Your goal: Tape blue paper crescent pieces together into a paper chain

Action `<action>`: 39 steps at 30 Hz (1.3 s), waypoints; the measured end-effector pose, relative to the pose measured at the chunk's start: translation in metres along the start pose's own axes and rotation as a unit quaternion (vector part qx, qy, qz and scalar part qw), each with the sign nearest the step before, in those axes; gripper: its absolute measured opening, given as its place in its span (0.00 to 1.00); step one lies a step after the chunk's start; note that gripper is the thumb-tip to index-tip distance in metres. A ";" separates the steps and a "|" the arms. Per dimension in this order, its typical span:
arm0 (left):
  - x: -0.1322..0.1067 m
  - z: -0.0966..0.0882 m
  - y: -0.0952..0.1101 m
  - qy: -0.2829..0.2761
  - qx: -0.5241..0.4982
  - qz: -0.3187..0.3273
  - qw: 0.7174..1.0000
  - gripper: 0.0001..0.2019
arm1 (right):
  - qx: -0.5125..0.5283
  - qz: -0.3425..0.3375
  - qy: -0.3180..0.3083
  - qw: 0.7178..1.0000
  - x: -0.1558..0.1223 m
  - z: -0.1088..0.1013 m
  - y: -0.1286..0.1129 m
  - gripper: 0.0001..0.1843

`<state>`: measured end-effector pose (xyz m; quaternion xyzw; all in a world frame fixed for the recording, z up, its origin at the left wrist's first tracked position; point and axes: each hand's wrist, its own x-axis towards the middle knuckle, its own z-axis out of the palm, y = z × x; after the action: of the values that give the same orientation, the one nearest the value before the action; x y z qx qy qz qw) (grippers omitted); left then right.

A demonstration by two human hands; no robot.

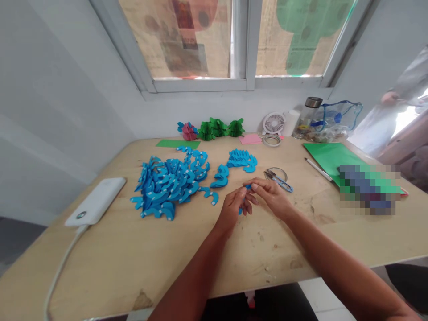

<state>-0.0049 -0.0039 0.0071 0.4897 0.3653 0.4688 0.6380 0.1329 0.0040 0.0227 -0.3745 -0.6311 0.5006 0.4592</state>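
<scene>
Left hand and right hand pinch blue paper between their fingertips, over the middle of the table; number of pieces held cannot be told. Further blue pieces: one large heap to the left, two smaller groups beyond the hands. Noted behind: three green paper figures, one white fan. One pair of snips lies just beyond the right hand. Working room extends either side of the forearms to the front edge.
</scene>
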 end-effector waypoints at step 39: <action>0.001 -0.006 -0.001 0.010 0.102 -0.021 0.995 0.09 | 0.125 0.101 0.046 0.986 0.002 -0.006 0.009 0.13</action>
<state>-0.0100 -0.0012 0.0047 0.5395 0.4278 0.4202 0.5911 0.1381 0.0099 0.0152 -0.3989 -0.5007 0.6012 0.4783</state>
